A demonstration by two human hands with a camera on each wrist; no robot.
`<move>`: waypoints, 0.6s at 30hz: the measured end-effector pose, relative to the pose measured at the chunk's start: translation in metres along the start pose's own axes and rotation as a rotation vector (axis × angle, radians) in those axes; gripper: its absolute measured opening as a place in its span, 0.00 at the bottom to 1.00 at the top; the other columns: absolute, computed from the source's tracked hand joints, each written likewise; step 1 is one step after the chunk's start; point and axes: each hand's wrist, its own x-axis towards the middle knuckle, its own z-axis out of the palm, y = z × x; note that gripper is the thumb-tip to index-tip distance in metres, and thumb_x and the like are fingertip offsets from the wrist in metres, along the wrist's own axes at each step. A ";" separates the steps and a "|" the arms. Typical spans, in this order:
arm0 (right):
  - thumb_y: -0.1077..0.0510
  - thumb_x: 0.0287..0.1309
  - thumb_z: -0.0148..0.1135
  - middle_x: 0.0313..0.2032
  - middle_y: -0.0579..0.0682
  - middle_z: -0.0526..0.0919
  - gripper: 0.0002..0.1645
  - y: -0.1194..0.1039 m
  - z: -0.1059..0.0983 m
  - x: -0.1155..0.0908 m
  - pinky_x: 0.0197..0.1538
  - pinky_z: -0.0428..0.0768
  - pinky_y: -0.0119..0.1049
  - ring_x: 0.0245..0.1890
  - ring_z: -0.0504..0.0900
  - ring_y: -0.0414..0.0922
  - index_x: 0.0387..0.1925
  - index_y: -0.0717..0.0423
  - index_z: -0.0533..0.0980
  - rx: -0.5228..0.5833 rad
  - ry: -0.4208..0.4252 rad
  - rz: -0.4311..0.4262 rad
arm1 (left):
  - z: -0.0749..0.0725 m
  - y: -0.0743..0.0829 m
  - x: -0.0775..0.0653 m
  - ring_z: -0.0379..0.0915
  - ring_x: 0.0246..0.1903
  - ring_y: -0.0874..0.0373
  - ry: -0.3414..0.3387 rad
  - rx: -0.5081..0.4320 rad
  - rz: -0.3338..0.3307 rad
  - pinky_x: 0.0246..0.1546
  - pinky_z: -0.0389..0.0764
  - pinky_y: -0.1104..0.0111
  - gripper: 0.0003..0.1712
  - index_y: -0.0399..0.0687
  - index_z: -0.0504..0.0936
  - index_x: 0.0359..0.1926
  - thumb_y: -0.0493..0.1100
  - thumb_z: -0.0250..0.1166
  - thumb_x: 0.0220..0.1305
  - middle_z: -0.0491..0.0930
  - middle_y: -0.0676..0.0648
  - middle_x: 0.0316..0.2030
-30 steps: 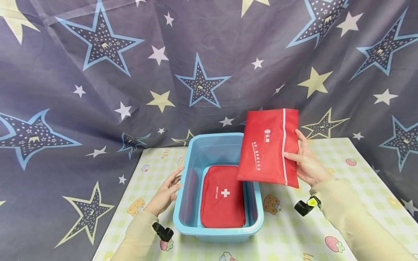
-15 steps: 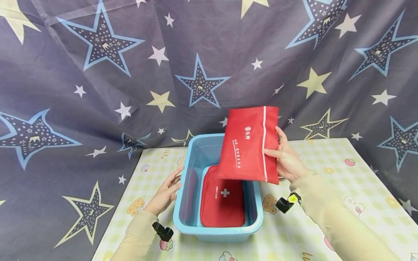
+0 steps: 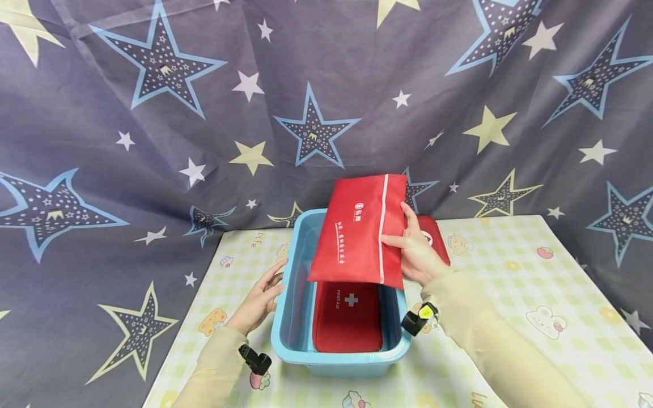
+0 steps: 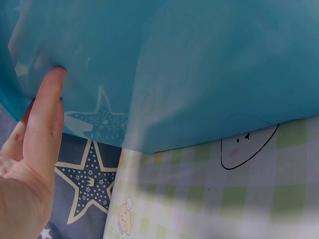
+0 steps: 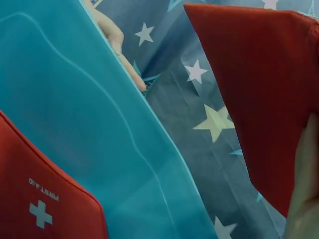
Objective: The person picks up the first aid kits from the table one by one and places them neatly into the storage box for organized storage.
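The right hand (image 3: 419,254) is clamped on a flat red pouch (image 3: 352,235), pinching its three o'clock edge beside a white stripe — one digit lies on the printed face, other fingers pass behind it. The pouch is tilted, raised over the twelve o'clock half of a blue tub (image 3: 342,358) in the head view. The left hand (image 3: 259,303), its fingers relaxed and slightly apart, touches the tub's outer wall at nine o'clock, just under the rim. Below the pouch, a red first-aid bag (image 3: 349,326) lies on the tub's floor, white cross up. At two o'clock from the tub, a red case (image 3: 437,235) rests on the table (image 3: 510,283), partly hidden by the right hand. A star-patterned curtain (image 3: 326,51) hangs at twelve o'clock — beyond everything else.
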 end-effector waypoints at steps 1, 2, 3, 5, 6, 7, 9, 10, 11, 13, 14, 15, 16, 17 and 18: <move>0.72 0.62 0.44 0.57 0.46 0.61 0.50 0.003 0.002 0.001 0.45 0.83 0.31 0.54 0.69 0.42 0.71 0.31 0.35 0.001 0.006 0.001 | 0.000 0.000 0.000 0.75 0.48 0.63 0.002 -0.004 -0.004 0.41 0.83 0.62 0.37 0.47 0.44 0.74 0.38 0.50 0.70 0.58 0.39 0.65; 0.73 0.62 0.44 0.57 0.46 0.61 0.50 0.006 0.003 0.003 0.46 0.82 0.31 0.55 0.69 0.42 0.71 0.32 0.35 0.006 0.011 -0.002 | 0.000 0.000 0.000 0.75 0.48 0.63 0.000 -0.006 -0.003 0.41 0.83 0.62 0.37 0.46 0.44 0.74 0.38 0.50 0.70 0.57 0.39 0.65; 0.73 0.62 0.44 0.58 0.46 0.61 0.50 0.008 0.005 0.004 0.46 0.82 0.31 0.55 0.69 0.42 0.72 0.33 0.34 0.009 0.017 -0.004 | 0.000 0.001 0.000 0.75 0.48 0.63 -0.002 -0.009 -0.006 0.41 0.83 0.62 0.37 0.47 0.44 0.74 0.38 0.50 0.70 0.57 0.39 0.65; 0.73 0.62 0.44 0.59 0.47 0.60 0.50 0.014 0.006 0.007 0.46 0.83 0.31 0.55 0.68 0.43 0.72 0.34 0.34 0.024 0.030 -0.001 | 0.000 0.001 0.000 0.75 0.48 0.63 -0.002 -0.012 -0.013 0.41 0.83 0.62 0.37 0.47 0.44 0.74 0.38 0.50 0.70 0.59 0.42 0.64; 0.73 0.62 0.44 0.59 0.47 0.60 0.50 0.017 0.007 0.009 0.45 0.83 0.31 0.56 0.68 0.43 0.72 0.34 0.35 0.032 0.038 0.002 | 0.000 0.001 0.000 0.74 0.48 0.63 -0.003 -0.012 -0.016 0.42 0.83 0.63 0.37 0.48 0.45 0.74 0.38 0.50 0.70 0.60 0.44 0.63; 0.73 0.62 0.44 0.60 0.48 0.60 0.50 0.020 0.008 0.010 0.45 0.83 0.31 0.56 0.67 0.44 0.72 0.34 0.35 0.037 0.043 0.006 | 0.000 0.001 0.000 0.74 0.49 0.64 -0.004 -0.013 -0.018 0.42 0.83 0.63 0.37 0.48 0.45 0.74 0.38 0.50 0.70 0.61 0.45 0.62; 0.73 0.63 0.45 0.61 0.49 0.59 0.50 0.025 0.010 0.013 0.45 0.83 0.32 0.57 0.67 0.45 0.71 0.34 0.34 0.038 0.047 0.011 | 0.000 0.001 0.000 0.74 0.49 0.63 -0.001 -0.011 -0.022 0.42 0.83 0.63 0.37 0.49 0.45 0.74 0.38 0.50 0.70 0.62 0.49 0.61; 0.73 0.63 0.45 0.62 0.50 0.59 0.50 0.027 0.010 0.014 0.45 0.83 0.32 0.58 0.67 0.46 0.71 0.34 0.34 0.035 0.046 0.014 | 0.000 0.001 0.000 0.74 0.49 0.63 0.002 -0.010 -0.025 0.42 0.82 0.64 0.37 0.49 0.45 0.74 0.37 0.50 0.70 0.63 0.50 0.61; 0.72 0.63 0.45 0.62 0.51 0.59 0.50 0.030 0.011 0.014 0.46 0.83 0.32 0.59 0.67 0.46 0.71 0.34 0.34 0.033 0.046 0.020 | 0.000 0.001 0.000 0.74 0.49 0.63 0.005 -0.009 -0.029 0.43 0.82 0.64 0.36 0.49 0.46 0.74 0.38 0.50 0.70 0.63 0.50 0.60; 0.72 0.63 0.46 0.64 0.53 0.58 0.50 0.034 0.013 0.015 0.47 0.83 0.33 0.60 0.66 0.48 0.71 0.33 0.34 0.023 0.046 0.035 | 0.001 0.002 0.000 0.74 0.49 0.63 0.006 -0.010 -0.031 0.42 0.82 0.64 0.37 0.49 0.45 0.74 0.37 0.50 0.70 0.63 0.51 0.60; 0.72 0.63 0.46 0.65 0.54 0.57 0.50 0.036 0.013 0.016 0.47 0.82 0.34 0.61 0.65 0.48 0.71 0.34 0.34 0.013 0.045 0.043 | 0.001 0.002 0.000 0.74 0.49 0.63 0.005 -0.010 -0.032 0.42 0.82 0.65 0.37 0.48 0.45 0.74 0.38 0.50 0.70 0.63 0.51 0.60; 0.71 0.63 0.47 0.65 0.55 0.57 0.50 0.039 0.014 0.016 0.48 0.82 0.35 0.61 0.65 0.49 0.72 0.34 0.35 0.008 0.047 0.054 | 0.001 0.002 0.000 0.74 0.49 0.63 0.005 -0.013 -0.035 0.42 0.82 0.65 0.37 0.48 0.44 0.74 0.38 0.50 0.70 0.63 0.51 0.59; 0.71 0.63 0.47 0.66 0.56 0.56 0.50 0.040 0.014 0.016 0.49 0.82 0.36 0.62 0.64 0.50 0.72 0.34 0.35 0.000 0.045 0.062 | 0.001 0.002 0.000 0.74 0.49 0.63 0.004 -0.016 -0.036 0.42 0.82 0.65 0.37 0.48 0.44 0.74 0.38 0.50 0.70 0.64 0.52 0.59; 0.71 0.63 0.47 0.66 0.57 0.55 0.50 0.042 0.014 0.016 0.50 0.82 0.37 0.63 0.63 0.51 0.72 0.34 0.35 -0.005 0.044 0.069 | 0.001 0.003 0.000 0.75 0.49 0.64 0.003 -0.017 -0.036 0.42 0.83 0.65 0.37 0.48 0.44 0.74 0.38 0.49 0.70 0.64 0.52 0.59; 0.71 0.63 0.47 0.66 0.57 0.55 0.50 0.043 0.015 0.017 0.51 0.81 0.39 0.63 0.63 0.52 0.72 0.35 0.35 -0.015 0.041 0.074 | 0.001 0.003 -0.001 0.75 0.49 0.64 0.002 -0.017 -0.033 0.41 0.83 0.65 0.37 0.48 0.44 0.74 0.38 0.49 0.70 0.64 0.52 0.59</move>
